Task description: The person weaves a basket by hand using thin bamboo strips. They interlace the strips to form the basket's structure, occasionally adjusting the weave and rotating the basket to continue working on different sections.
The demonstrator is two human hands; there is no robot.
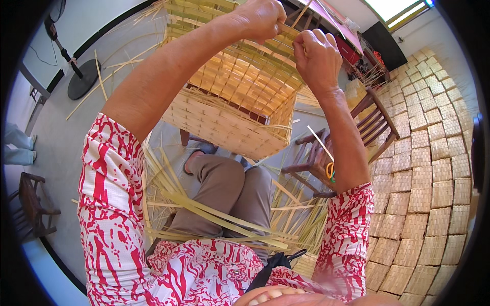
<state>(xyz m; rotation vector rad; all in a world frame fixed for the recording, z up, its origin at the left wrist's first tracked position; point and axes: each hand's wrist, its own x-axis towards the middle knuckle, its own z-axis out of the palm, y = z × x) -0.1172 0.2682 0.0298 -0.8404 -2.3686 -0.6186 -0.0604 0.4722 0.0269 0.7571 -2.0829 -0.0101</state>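
A rectangular basket of woven bamboo strips (226, 118) stands tilted before me, its lower wall of pale close weave and its upper part of greener, more open weave. At its upper edge my left hand (262, 19) is closed, fingers curled on a bamboo strip (288, 30) of the weave. My right hand (319, 61) is a little lower and to the right, thumb and fingers pinched at the same edge. The fingertips of both hands are partly hidden. Loose green bamboo strips (214, 210) lie across my lap.
Right of my knees stands a wooden chair (312, 168) with coloured bands on it. Woven panels or baskets (417, 191) are stacked along the right. Long strips (101, 76) litter the floor. A fan's round base (84, 80), another chair (34, 206) and a person's legs (19, 143) are at left.
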